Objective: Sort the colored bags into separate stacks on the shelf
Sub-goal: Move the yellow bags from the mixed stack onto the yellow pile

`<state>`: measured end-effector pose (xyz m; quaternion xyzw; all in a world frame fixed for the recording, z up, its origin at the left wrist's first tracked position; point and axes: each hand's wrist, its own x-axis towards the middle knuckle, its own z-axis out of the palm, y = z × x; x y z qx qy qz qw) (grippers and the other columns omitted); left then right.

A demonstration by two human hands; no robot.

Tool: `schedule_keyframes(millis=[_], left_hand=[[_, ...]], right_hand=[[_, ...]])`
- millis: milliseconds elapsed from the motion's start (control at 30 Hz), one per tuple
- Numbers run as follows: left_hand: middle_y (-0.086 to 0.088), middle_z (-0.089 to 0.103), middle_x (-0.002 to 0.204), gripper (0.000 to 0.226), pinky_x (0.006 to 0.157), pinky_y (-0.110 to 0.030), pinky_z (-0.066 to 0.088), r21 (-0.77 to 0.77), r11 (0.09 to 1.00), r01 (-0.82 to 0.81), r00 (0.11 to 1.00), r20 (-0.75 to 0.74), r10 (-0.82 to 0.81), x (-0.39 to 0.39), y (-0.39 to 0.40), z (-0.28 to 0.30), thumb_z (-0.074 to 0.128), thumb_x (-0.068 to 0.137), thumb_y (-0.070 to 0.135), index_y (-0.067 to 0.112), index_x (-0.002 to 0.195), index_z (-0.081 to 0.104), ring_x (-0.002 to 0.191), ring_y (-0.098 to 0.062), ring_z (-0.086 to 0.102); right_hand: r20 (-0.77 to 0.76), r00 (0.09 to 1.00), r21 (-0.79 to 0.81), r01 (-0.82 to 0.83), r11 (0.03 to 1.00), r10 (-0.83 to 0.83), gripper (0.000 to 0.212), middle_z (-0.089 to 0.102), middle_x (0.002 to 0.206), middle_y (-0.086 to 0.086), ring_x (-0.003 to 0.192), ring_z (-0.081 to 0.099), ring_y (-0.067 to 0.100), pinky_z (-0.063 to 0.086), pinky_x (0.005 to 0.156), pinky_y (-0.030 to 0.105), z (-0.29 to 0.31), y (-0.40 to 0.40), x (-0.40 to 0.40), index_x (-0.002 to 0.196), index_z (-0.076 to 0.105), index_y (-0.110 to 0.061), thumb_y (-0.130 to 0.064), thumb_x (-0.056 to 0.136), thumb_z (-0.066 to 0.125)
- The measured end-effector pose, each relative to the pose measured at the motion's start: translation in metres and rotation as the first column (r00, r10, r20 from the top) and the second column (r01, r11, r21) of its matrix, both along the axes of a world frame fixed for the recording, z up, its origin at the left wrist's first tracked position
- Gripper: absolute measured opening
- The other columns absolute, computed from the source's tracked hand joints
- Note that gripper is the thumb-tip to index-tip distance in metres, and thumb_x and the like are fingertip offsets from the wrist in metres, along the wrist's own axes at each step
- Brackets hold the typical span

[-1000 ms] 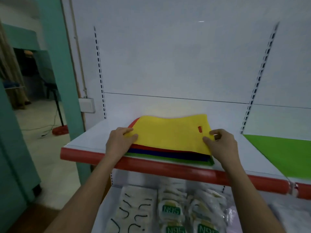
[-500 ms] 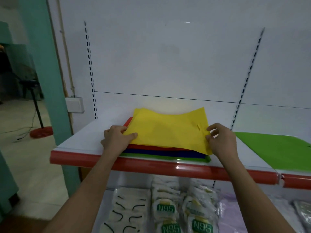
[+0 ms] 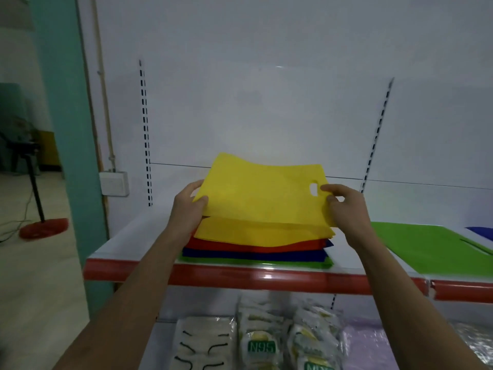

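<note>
1. Top yellow bag is up off the mixed pile, held tilted above it over the shelf. Handle cut-out sits near its right edge.
2. Our left hand pinches the bag's left edge, thumb on top. Our right hand pinches the right edge just beside the cut-out. Both are closed on the same bag.
3. Pile underneath: another yellow bag on top, then red, blue, green layers, edges not squared.
4. To the right on the same shelf: a green stack, and a sliver of a blue stack at the frame edge. We see no yellow stack yet.
5. Risks, as we judge them:
   - Thin fabric clings, so the second yellow could drag along and skew the pile toward the shelf's red front lip.
   - The unsupported middle sags, so it could fold on landing.
   - Pinches are shallow; one may slip mid-carry.
6. Lower shelf holds N95 mask packs; a dropped bag likely lands there.
</note>
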<state>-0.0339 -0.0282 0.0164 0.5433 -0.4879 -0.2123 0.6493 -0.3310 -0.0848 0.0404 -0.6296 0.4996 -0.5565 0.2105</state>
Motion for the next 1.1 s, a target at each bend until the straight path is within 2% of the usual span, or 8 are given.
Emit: schedule_keyframes(millis=[67, 133, 233, 333, 567, 667, 800, 1100], left_hand=[[0.017, 0.055, 0.105, 0.048, 0.056, -0.007, 0.048, -0.032, 0.997, 0.071, 0.997, 0.005, -0.071, 0.001, -0.002, 0.000, 0.044, 0.100, -0.002, 0.029, 0.135, 0.046, 0.065, 0.018, 0.058], [0.015, 0.053, 0.125, 0.050, 0.078, -0.011, 0.052, -0.057, 0.992, 0.110, 0.994, 0.021, -0.109, 0.000, -0.007, 0.000, 0.044, 0.099, -0.002, 0.028, 0.139, 0.049, 0.093, 0.020, 0.057], [-0.001, 0.047, 0.146, 0.044, 0.104, -0.041, 0.046, -0.022, 0.985, 0.174, 0.985, 0.029, -0.173, -0.010, -0.019, -0.004, 0.045, 0.100, 0.002, 0.027, 0.134, 0.057, 0.128, -0.017, 0.049], [-0.004, 0.044, 0.148, 0.042, 0.089, -0.033, 0.047, 0.002, 0.962, 0.274, 0.962, 0.021, -0.274, -0.037, -0.031, -0.009, 0.043, 0.101, 0.003, 0.023, 0.134, 0.057, 0.111, -0.015, 0.053], [0.004, 0.049, 0.145, 0.050, 0.109, -0.048, 0.041, 0.021, 0.842, 0.539, 0.839, -0.106, -0.534, -0.137, -0.041, -0.023, 0.046, 0.093, 0.001, 0.027, 0.135, 0.056, 0.130, -0.021, 0.048], [0.001, 0.046, 0.147, 0.051, 0.112, -0.045, 0.038, 0.013, 0.793, 0.609, 0.790, -0.106, -0.604, -0.192, -0.041, -0.026, 0.053, 0.091, -0.001, 0.020, 0.138, 0.054, 0.133, -0.019, 0.045], [-0.001, 0.048, 0.146, 0.055, 0.110, -0.045, 0.040, 0.039, 0.725, 0.688, 0.724, -0.098, -0.682, -0.267, -0.036, -0.028, 0.063, 0.089, 0.001, 0.017, 0.140, 0.051, 0.131, -0.020, 0.048], [-0.002, 0.054, 0.136, 0.061, 0.093, -0.032, 0.046, 0.079, 0.567, 0.820, 0.572, -0.124, -0.811, -0.478, -0.017, -0.042, 0.061, 0.082, -0.013, 0.013, 0.136, 0.054, 0.114, -0.020, 0.057]], right_hand=[[0.106, 0.992, 0.024, -0.064, 0.998, 0.062, 0.027, 0.056, 0.121, 0.001, 0.092, 0.058, 0.016, 0.047, 0.066, 0.025, 0.003, 0.008, -0.003, 0.120, 0.065, -0.013, -0.006, 0.097, 0.053], [0.159, 0.982, 0.052, -0.106, 0.993, 0.097, 0.036, 0.055, 0.121, 0.002, 0.088, 0.060, 0.009, 0.049, 0.067, 0.023, 0.004, 0.018, -0.009, 0.128, 0.060, -0.011, -0.005, 0.093, 0.061], [0.139, 0.990, 0.073, -0.022, 0.997, 0.012, 0.042, 0.056, 0.119, 0.005, 0.085, 0.061, 0.011, 0.049, 0.070, 0.028, -0.001, 0.033, -0.025, 0.132, 0.057, -0.011, -0.002, 0.091, 0.062], [0.098, 0.990, 0.065, 0.100, 0.993, -0.106, 0.035, 0.060, 0.119, 0.009, 0.085, 0.060, 0.014, 0.050, 0.073, 0.030, -0.006, 0.053, -0.051, 0.126, 0.064, -0.012, -0.002, 0.093, 0.059], [0.214, 0.940, 0.092, 0.251, 0.964, -0.265, 0.041, 0.062, 0.128, 0.007, 0.105, 0.062, 0.022, 0.052, 0.093, 0.037, -0.021, 0.116, -0.141, 0.133, 0.060, -0.012, -0.001, 0.095, 0.052], [0.297, 0.917, 0.145, 0.233, 0.962, -0.267, 0.048, 0.061, 0.125, 0.011, 0.098, 0.064, 0.025, 0.056, 0.087, 0.040, -0.026, 0.143, -0.184, 0.141, 0.051, -0.011, -0.001, 0.094, 0.055], [0.292, 0.904, 0.149, 0.279, 0.949, -0.312, 0.054, 0.057, 0.125, 0.014, 0.085, 0.063, 0.023, 0.056, 0.058, 0.022, -0.032, 0.173, -0.247, 0.146, 0.044, -0.013, 0.001, 0.095, 0.056], [0.310, 0.826, 0.177, 0.437, 0.882, -0.471, 0.054, 0.049, 0.137, 0.005, 0.092, 0.064, 0.017, 0.053, 0.057, 0.018, -0.048, 0.238, -0.429, 0.148, 0.042, -0.017, -0.003, 0.097, 0.055]])
